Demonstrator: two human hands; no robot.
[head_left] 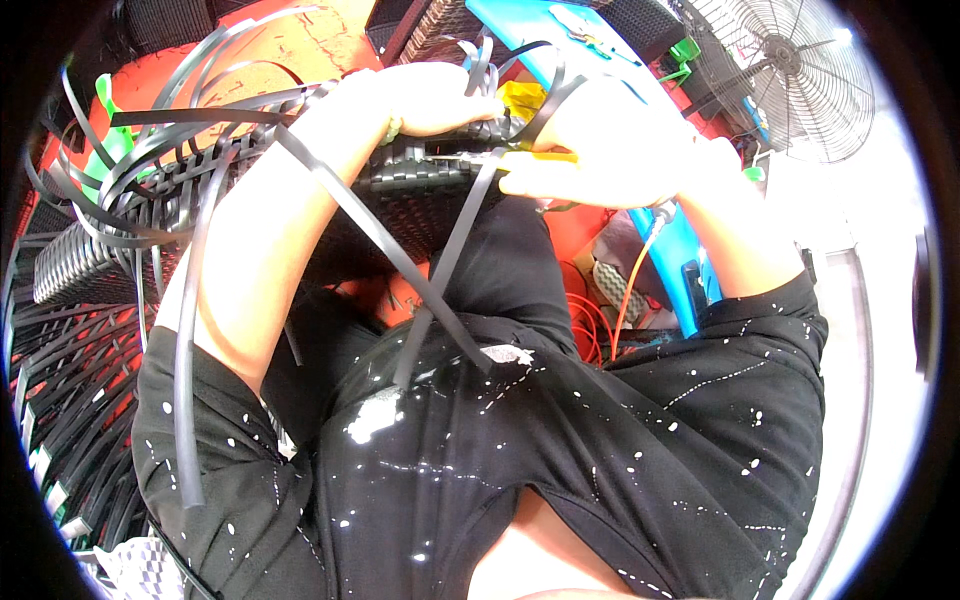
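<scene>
Black plastic strips trail below our fingers: left hand curls around the woven frame to steady it, right hand pinches one strip taut.

Two hands, left and right, one woven black basket, one fan, and loose black strips too many to count.
</scene>
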